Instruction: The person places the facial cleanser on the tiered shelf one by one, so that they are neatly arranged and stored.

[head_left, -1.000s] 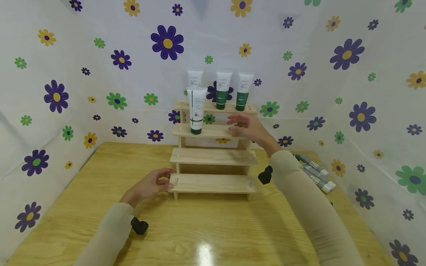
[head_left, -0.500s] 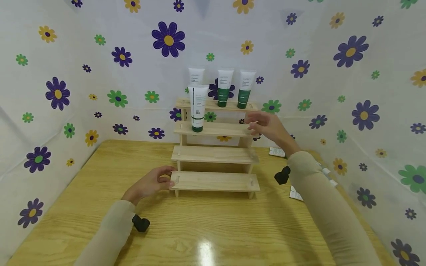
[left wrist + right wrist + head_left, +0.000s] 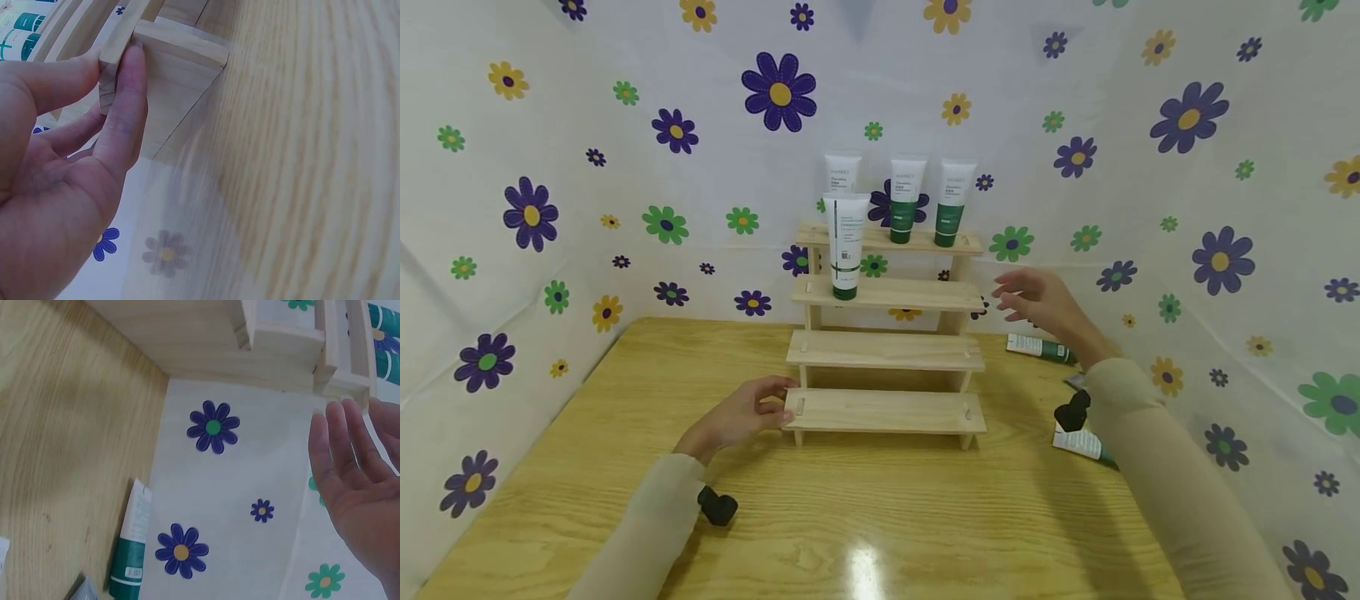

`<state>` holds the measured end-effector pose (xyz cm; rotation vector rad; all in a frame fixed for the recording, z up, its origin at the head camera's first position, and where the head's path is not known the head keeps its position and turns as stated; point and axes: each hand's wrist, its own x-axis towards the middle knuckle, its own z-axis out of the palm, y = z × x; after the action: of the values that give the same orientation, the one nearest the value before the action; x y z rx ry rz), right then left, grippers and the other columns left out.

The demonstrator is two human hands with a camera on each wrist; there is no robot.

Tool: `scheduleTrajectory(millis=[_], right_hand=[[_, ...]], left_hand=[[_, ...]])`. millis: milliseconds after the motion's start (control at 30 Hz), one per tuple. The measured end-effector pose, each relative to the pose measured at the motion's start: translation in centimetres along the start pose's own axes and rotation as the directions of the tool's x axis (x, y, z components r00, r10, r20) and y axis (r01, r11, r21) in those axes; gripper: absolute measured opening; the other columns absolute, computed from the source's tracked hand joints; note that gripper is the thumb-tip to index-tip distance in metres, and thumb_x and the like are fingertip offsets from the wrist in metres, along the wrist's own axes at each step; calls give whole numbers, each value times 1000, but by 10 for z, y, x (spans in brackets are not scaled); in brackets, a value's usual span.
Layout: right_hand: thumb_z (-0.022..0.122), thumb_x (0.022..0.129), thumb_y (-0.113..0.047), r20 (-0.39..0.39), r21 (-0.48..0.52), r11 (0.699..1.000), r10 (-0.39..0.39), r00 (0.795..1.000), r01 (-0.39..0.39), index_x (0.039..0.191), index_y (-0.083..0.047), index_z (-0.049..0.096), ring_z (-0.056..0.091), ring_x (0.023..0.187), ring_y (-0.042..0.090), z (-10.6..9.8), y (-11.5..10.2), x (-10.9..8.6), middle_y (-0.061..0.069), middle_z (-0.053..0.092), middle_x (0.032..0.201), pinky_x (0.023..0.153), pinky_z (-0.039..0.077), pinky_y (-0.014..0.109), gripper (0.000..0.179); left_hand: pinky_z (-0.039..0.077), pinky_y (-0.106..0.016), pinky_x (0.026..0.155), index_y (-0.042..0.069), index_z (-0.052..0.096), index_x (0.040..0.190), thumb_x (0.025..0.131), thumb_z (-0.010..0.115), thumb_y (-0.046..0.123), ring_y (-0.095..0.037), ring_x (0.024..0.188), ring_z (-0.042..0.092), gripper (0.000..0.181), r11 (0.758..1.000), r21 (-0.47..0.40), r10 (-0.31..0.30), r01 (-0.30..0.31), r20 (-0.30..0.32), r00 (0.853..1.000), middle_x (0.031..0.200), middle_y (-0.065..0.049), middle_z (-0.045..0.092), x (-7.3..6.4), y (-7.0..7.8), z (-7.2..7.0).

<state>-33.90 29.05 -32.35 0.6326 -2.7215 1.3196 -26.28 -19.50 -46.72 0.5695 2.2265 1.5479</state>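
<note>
Bright even light, tabletop glare (image 3: 863,560), wrist blur

The two lower steps of the rack (image 3: 883,350) lie bare, open to a reach from the front. One tube (image 3: 846,245) stands at the left of the third step; the rest of that step is free. Three tubes (image 3: 904,200) crowd the top step. The left hand (image 3: 737,414) blocks the rack's lower left end. Loose tubes (image 3: 1039,347) lie on the counter (image 3: 865,517) to the right.
</note>
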Motion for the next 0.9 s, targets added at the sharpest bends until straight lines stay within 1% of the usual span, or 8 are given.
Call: scheduleTrajectory(millis=[100,233,300,433,533,600,767,900], right_hand=[[60,105,-16,-6,-32,999,13,1000,-13,141,3,55,65,89,-7,-3,9,-6,31,64,134,81,62,25,41],[60,106,-18,-4,-73,995,62,998,-62,140,4,55,64,89,-8,-9,17,-14,31,63,135,82,62,24,41],[59,106,-19,2,-91,990,107,994,-106,140,5,54,66,92,-2,-12,19,-18,32,62,136,83,62,25,41],[56,107,-17,36,-106,971,217,976,-212,142,6,52,68,107,23,-16,25,-26,33,58,140,87,62,31,42],[55,108,-17,75,-132,961,254,964,-243,142,9,50,64,117,39,-19,30,-34,35,56,141,89,62,37,43],[55,107,-16,88,-157,958,256,963,-241,142,11,50,65,115,41,-20,34,-39,36,56,140,89,62,42,44],[56,106,-15,94,-200,947,273,957,-251,140,13,50,70,106,38,-25,45,-48,40,56,137,85,63,44,44],[56,105,-15,102,-224,929,324,940,-295,140,13,50,68,109,42,-31,52,-54,41,55,138,85,63,44,45]], left_hand=[[58,-26,92,-3,37,154,102,67,19,-27,120,64,64,1000,-10,-4,4,-1,1000,147,-27,49,-1,-1,-1],[58,-27,93,-2,37,153,101,68,20,-28,120,64,65,1000,-15,-11,11,-4,1000,148,-26,49,0,-2,-1],[58,-27,93,-2,38,154,101,68,22,-28,120,64,66,1000,-10,-10,10,-5,1000,148,-26,49,0,-4,-1],[58,-27,94,-3,37,153,101,68,23,-28,120,64,66,1000,1,-5,5,-2,1000,147,-26,49,0,-7,-2],[58,-28,94,-3,37,153,101,68,23,-28,120,64,66,1000,-4,-6,6,6,1000,147,-27,49,-1,-9,-3],[57,-27,94,-3,37,154,101,68,23,-28,121,64,67,1000,-9,-8,8,10,1000,147,-26,48,-2,-9,-3],[57,-28,93,-2,36,154,100,69,22,-30,122,64,67,1000,-25,-12,13,13,1000,147,-27,48,-4,-7,-5],[57,-28,93,-2,37,153,100,70,21,-29,120,64,67,1000,-19,-10,11,8,1000,146,-27,49,-5,-5,-6]])
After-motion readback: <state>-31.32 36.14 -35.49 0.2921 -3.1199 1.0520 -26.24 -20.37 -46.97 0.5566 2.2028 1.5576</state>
